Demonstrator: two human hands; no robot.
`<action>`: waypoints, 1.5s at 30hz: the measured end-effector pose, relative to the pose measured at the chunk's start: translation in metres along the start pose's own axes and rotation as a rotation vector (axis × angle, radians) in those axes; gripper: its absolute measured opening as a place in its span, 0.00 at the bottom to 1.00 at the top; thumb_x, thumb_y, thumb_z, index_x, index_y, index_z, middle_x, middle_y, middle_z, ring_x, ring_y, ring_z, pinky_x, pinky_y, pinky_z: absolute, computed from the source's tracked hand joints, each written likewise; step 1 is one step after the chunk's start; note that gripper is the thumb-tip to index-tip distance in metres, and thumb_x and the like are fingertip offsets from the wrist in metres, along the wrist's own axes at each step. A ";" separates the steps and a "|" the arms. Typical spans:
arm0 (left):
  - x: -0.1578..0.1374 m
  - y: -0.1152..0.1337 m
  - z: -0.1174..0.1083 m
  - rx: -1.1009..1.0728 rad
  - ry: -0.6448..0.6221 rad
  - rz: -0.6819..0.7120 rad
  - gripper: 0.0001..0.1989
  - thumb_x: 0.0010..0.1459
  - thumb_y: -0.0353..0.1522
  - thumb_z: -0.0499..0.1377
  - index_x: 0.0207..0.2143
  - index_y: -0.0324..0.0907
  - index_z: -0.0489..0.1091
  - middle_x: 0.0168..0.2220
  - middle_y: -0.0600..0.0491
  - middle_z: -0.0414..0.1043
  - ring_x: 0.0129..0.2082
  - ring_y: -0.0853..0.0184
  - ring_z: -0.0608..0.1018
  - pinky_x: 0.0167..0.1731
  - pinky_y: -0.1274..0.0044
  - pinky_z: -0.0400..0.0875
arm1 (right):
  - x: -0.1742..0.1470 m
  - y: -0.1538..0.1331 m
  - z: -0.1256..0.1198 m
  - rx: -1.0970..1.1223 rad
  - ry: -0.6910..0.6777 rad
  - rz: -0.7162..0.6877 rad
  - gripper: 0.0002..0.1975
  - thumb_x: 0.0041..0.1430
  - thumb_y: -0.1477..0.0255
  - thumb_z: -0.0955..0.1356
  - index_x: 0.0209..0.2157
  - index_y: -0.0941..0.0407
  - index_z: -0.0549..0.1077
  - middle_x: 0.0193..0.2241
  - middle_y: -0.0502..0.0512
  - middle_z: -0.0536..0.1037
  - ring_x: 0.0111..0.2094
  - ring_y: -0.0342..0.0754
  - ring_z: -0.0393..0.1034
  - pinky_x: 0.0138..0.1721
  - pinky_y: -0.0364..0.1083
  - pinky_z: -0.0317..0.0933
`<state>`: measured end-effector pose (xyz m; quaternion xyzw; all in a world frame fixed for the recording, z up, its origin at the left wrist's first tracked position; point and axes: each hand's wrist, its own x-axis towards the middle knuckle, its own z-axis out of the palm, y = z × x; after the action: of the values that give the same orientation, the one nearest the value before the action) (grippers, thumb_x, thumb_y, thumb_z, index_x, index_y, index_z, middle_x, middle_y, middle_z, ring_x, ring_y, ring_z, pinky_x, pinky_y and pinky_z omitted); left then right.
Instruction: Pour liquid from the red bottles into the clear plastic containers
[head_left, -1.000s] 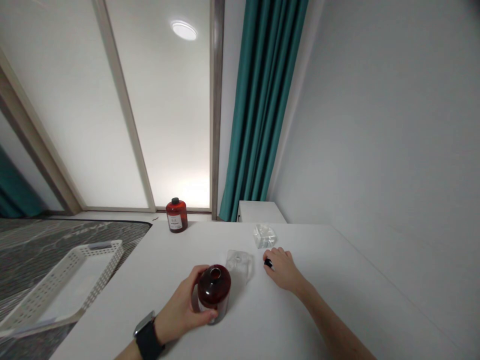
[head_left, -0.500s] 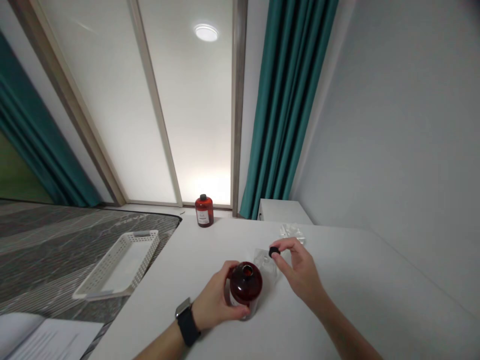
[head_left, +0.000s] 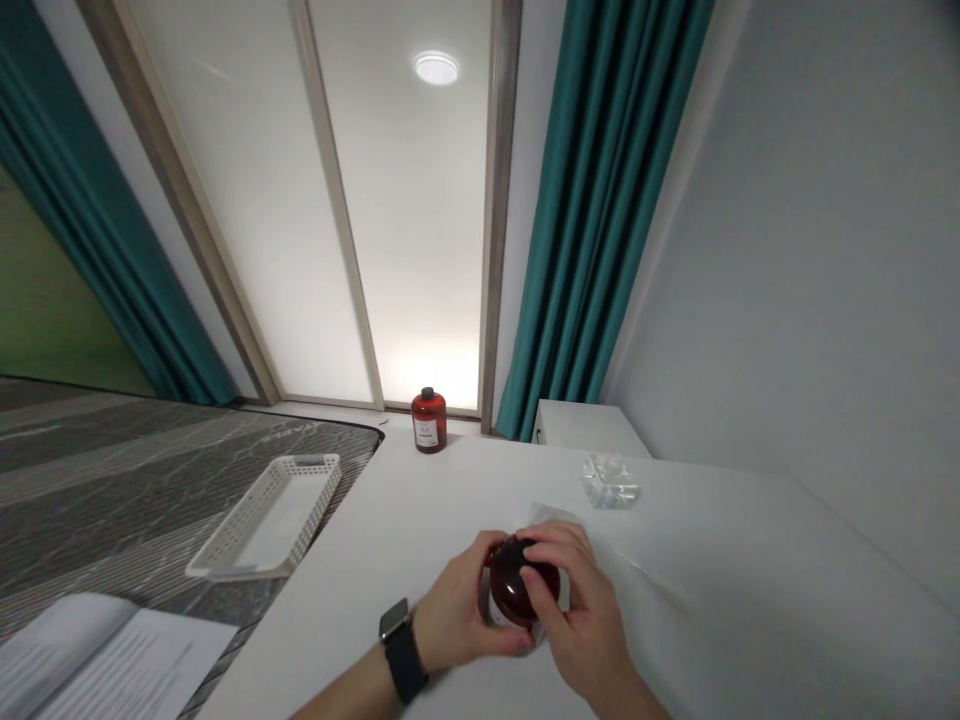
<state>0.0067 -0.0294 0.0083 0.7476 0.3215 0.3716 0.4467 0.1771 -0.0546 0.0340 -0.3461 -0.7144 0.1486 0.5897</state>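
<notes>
Dark red-brown and glossy, a round-shouldered bottle (head_left: 508,588) sits toward six o'clock in the view, over the white tabletop (head_left: 712,510). Both hands are clamped on it: the left hand (head_left: 456,612) wraps the side from eight o'clock, and the right hand (head_left: 591,618) closes its fingertips over the top from four — whether a cap lies under them, I cannot tell. The step looks like work at the neck, probably closing it; the next move seems to call for a firm left grip and a level turn of the right fingers. Smooth shoulders carry a bright highlight, with a sliver of pale label below — a capped red-amber bottle with a white label (head_left: 436,413) stands upright toward eleven o'clock
</notes>
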 end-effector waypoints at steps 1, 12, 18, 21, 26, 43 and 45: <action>0.000 0.000 0.000 0.005 0.002 -0.004 0.39 0.40 0.40 0.73 0.52 0.41 0.62 0.48 0.48 0.72 0.44 0.57 0.75 0.46 0.70 0.69 | 0.000 0.000 0.000 -0.021 -0.004 -0.017 0.09 0.61 0.77 0.66 0.41 0.49 0.70 0.40 0.55 0.76 0.44 0.53 0.69 0.45 0.55 0.66; 0.000 0.007 -0.001 0.023 -0.011 -0.034 0.38 0.40 0.36 0.74 0.53 0.42 0.61 0.49 0.49 0.73 0.47 0.57 0.75 0.48 0.70 0.68 | -0.012 0.000 -0.012 0.020 -0.069 0.047 0.12 0.64 0.73 0.61 0.48 0.50 0.68 0.49 0.59 0.68 0.55 0.57 0.61 0.54 0.58 0.59; -0.001 0.002 0.000 0.022 -0.029 -0.028 0.38 0.43 0.42 0.72 0.53 0.42 0.60 0.49 0.47 0.72 0.47 0.56 0.75 0.49 0.68 0.68 | -0.014 0.008 -0.015 0.116 -0.017 0.164 0.14 0.65 0.72 0.61 0.52 0.49 0.64 0.50 0.57 0.68 0.56 0.55 0.62 0.59 0.58 0.56; -0.004 0.004 -0.009 0.034 -0.019 0.066 0.44 0.45 0.52 0.68 0.58 0.41 0.56 0.54 0.43 0.68 0.51 0.52 0.72 0.52 0.64 0.66 | -0.018 0.011 -0.014 0.155 -0.183 0.281 0.26 0.63 0.70 0.63 0.61 0.48 0.52 0.59 0.60 0.60 0.59 0.56 0.60 0.59 0.58 0.57; 0.004 0.040 -0.027 0.234 0.142 0.238 0.22 0.65 0.45 0.53 0.56 0.44 0.59 0.54 0.44 0.63 0.55 0.55 0.66 0.55 0.62 0.61 | -0.025 0.017 -0.009 0.120 -0.270 0.331 0.40 0.54 0.71 0.69 0.63 0.48 0.46 0.58 0.60 0.60 0.60 0.58 0.58 0.61 0.61 0.53; 0.047 0.114 -0.054 0.807 -0.258 0.151 0.14 0.58 0.42 0.63 0.36 0.42 0.70 0.30 0.55 0.69 0.31 0.65 0.71 0.34 0.75 0.64 | -0.021 0.013 -0.008 0.100 -0.222 0.432 0.47 0.45 0.75 0.72 0.63 0.48 0.47 0.56 0.59 0.64 0.57 0.56 0.62 0.60 0.60 0.51; 0.053 0.118 -0.050 0.838 -0.337 0.119 0.12 0.58 0.41 0.64 0.36 0.42 0.71 0.28 0.56 0.69 0.28 0.66 0.71 0.30 0.77 0.62 | -0.020 0.013 -0.008 0.105 -0.217 0.451 0.46 0.45 0.75 0.73 0.62 0.48 0.48 0.56 0.59 0.64 0.58 0.57 0.61 0.60 0.61 0.51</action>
<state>0.0094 -0.0112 0.1457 0.9312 0.3233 0.1076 0.1298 0.1900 -0.0605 0.0130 -0.4478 -0.6696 0.3495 0.4785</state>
